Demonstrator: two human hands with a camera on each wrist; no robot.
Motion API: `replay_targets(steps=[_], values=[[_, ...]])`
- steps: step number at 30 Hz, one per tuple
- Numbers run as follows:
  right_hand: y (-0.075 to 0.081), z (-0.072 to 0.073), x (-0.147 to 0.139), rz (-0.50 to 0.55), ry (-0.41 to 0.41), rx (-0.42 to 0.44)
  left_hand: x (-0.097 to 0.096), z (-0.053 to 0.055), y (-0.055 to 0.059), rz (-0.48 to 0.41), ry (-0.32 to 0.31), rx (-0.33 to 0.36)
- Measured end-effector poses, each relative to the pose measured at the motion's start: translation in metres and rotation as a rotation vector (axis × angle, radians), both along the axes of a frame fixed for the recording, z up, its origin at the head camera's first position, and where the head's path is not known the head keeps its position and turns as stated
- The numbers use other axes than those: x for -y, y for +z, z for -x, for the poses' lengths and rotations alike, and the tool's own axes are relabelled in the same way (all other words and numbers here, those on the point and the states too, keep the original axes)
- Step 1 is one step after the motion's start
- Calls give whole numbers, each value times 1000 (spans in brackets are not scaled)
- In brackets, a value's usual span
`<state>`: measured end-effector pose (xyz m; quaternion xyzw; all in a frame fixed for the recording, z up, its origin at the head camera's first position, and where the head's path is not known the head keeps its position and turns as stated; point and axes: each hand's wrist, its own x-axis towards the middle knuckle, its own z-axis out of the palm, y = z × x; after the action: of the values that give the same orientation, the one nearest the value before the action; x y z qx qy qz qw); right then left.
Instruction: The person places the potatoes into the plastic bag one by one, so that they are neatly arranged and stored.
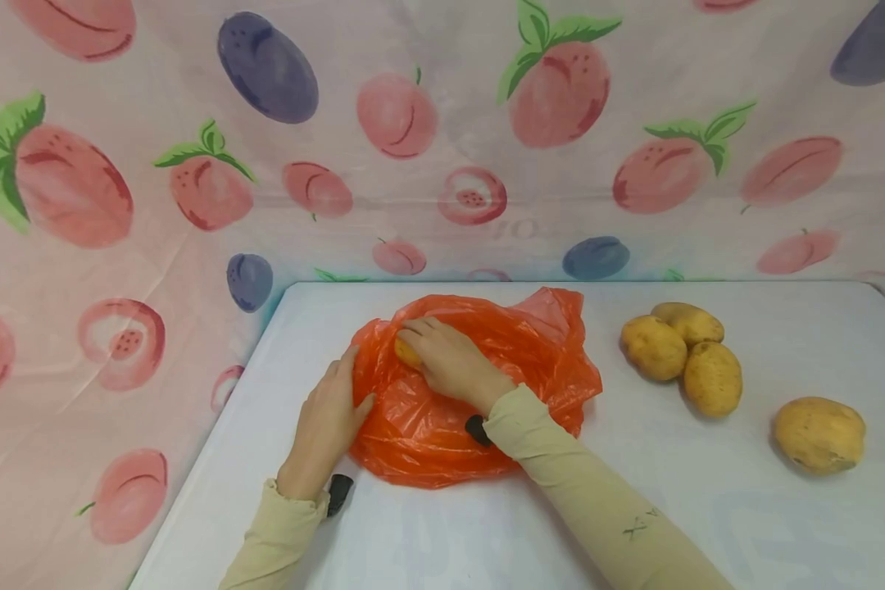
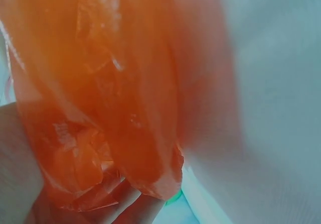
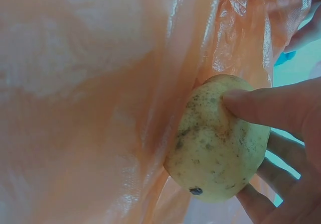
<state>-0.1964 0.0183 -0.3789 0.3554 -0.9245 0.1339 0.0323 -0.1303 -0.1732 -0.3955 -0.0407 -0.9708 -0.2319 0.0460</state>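
Note:
An orange-red plastic bag (image 1: 428,426) lies spread on the white table with its mouth facing up. At its left side is my left hand (image 1: 327,422), holding the bag's edge between thumb and fingers; in the left wrist view the fingers (image 2: 133,206) show at the bag film. My right hand (image 1: 450,360) reaches over the bag and grips a potato (image 3: 218,138), thumb on one side and fingers around the other. The potato (image 1: 407,354) is against the film near the bag's left inner side. Whether anything else lies inside the bag, I cannot tell.
On the table's right, three potatoes (image 1: 712,379) sit close together, and a larger potato (image 1: 820,436) lies apart, nearer the front right. Behind and left of the white table (image 1: 678,500) hangs a fruit-patterned cloth (image 1: 457,98).

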Motion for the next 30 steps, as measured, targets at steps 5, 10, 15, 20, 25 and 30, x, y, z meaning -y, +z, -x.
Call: replay_targets(steps=[5,10,15,20,25,30], values=[[1,0,1,-5,-14,-25,0,1,1,7,-6,-12],[3,0,0,15,-23,-55,0,1,0,3,-4,-9],[7,-4,-6,60,-11,-64,-1,2,0,-5,-6,-1],[10,-8,-13,58,-29,-51,-1,1,0,-8,-6,2],[13,-12,-20,56,-38,-43,1,0,-2,-6,-7,9],[15,-14,-29,44,-35,-65,1,1,-3,-4,-1,16]])
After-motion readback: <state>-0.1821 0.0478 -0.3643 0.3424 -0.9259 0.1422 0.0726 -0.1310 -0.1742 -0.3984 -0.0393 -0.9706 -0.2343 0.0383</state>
